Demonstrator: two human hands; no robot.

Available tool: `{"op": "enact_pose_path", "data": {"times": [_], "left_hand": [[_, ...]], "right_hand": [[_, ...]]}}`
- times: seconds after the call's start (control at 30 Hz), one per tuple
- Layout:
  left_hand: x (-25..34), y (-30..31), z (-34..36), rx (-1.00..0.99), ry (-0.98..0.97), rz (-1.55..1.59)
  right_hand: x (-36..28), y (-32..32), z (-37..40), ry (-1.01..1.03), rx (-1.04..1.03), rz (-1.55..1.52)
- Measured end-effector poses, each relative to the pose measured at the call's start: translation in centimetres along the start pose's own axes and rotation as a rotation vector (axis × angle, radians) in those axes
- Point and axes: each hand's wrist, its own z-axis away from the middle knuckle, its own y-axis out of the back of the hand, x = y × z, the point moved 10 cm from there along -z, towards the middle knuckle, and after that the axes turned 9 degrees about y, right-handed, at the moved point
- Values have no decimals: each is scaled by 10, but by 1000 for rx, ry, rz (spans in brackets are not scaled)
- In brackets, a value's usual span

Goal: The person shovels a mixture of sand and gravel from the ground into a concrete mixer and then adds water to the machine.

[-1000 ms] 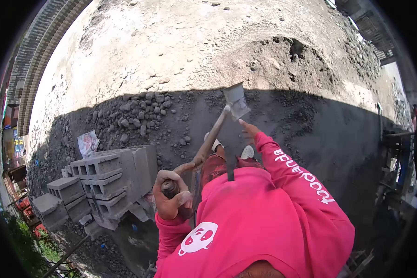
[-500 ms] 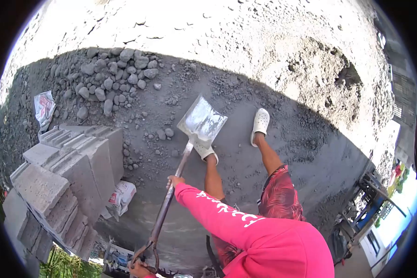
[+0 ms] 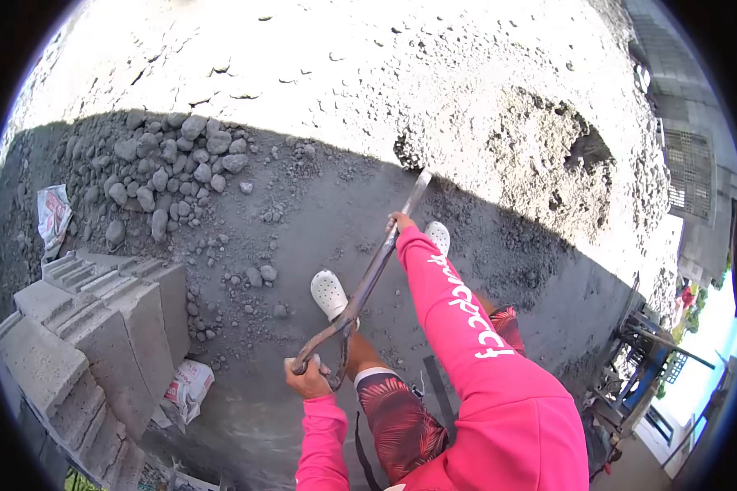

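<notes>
The shovel (image 3: pixel 364 290) slants up and to the right across the view, with a worn metal shaft and a forked handle. My left hand (image 3: pixel 307 379) is wrapped round the grip at its lower end. Farther up, my right hand (image 3: pixel 400 221) grips the shaft. The shaft's far end meets the edge of the sunlit gravel (image 3: pixel 458 151), beside a small dark hollow. The blade cannot be made out there. Both sleeves are pink.
Rounded stones (image 3: pixel 168 164) lie in a heap at the upper left. Concrete blocks (image 3: pixel 98 327) are stacked at left, with a crumpled bag (image 3: pixel 190 389) beside them and another bag (image 3: pixel 53 217) above. My white clogs (image 3: pixel 329 295) stand on grey sandy ground. Wooden clutter (image 3: pixel 639 360) is at right.
The shovel has swung up and right, its blade going from plainly visible to out of sight at the sunlit gravel. Both hands moved with it, and my left hand has come fully into view.
</notes>
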Motion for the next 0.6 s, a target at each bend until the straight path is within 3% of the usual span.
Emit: {"op": "enact_pose_path", "data": {"times": [0.37,0.43,0.6], "left_hand": [[123,177,98,-154,-169,-108],[166,201,120,-295,-346,-173],[218,153,162,-600,-646,-487]], "right_hand": [[29,5,260,-35,49,-351],[33,11,316,-28,86,-348],[79,12,405,-22,6,-761]]}}
